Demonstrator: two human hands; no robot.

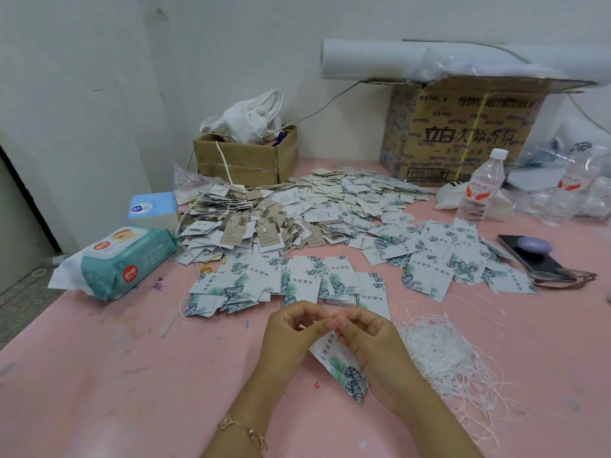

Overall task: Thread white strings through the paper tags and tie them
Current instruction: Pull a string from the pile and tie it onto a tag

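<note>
Head camera: A person's left hand [291, 338] and right hand [370, 338] meet over a pink table [132, 375], thumbs and forefingers pinched together at the top end of a leaf-print paper tag [340, 365] that hangs tilted between them. A thin white string [369, 395] trails from under the right hand. A loose heap of white strings [443, 352] lies just right of the hands. Beyond them, rows of matching tags [297, 285] spread into a wide pile of strung tags [251, 223]. A wet-wipes pack [122, 259] and a blue tissue box [153, 206] sit at left. At the wall, a small open cardboard box [241, 160] holds crumpled white cloth [251, 117]. A large printed carton [463, 130] carries a white roll [380, 59], with a water bottle [481, 190] in front of it.
</note>
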